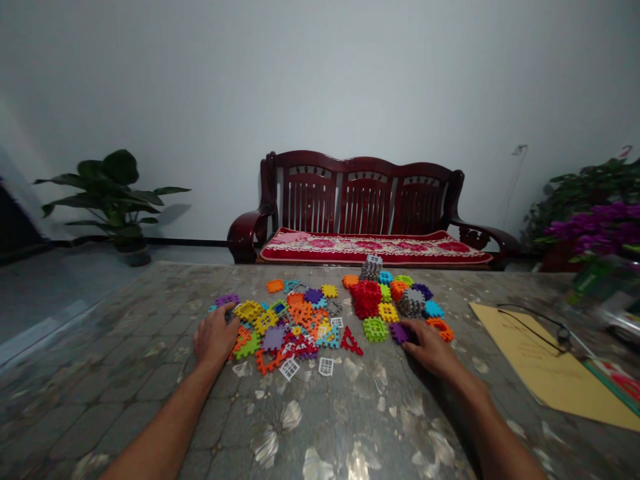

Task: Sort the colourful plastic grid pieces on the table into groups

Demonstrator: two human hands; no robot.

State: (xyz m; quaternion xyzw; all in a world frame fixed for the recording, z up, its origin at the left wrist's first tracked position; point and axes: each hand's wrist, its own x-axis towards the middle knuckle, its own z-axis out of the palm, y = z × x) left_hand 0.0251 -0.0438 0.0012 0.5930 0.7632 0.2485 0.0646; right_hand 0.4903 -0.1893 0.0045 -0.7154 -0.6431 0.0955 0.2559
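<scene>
Purple piece, right of centre, touched by right hand; clamped or not, cannot be told. Left hand rested at left edge of loose pieces, centre; grip hidden. Red stack could be toppled by sideways brush of right hand; loose pieces could be scattered over glossy table. Dark bench backed by pale wall, upper centre; plant placed upper left.

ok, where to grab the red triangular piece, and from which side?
Probably the right corner of its wide base, coming from the near right. The red triangular piece appears to lie flat, base nearest the camera; its left side sits close to a turquoise piece.
</scene>
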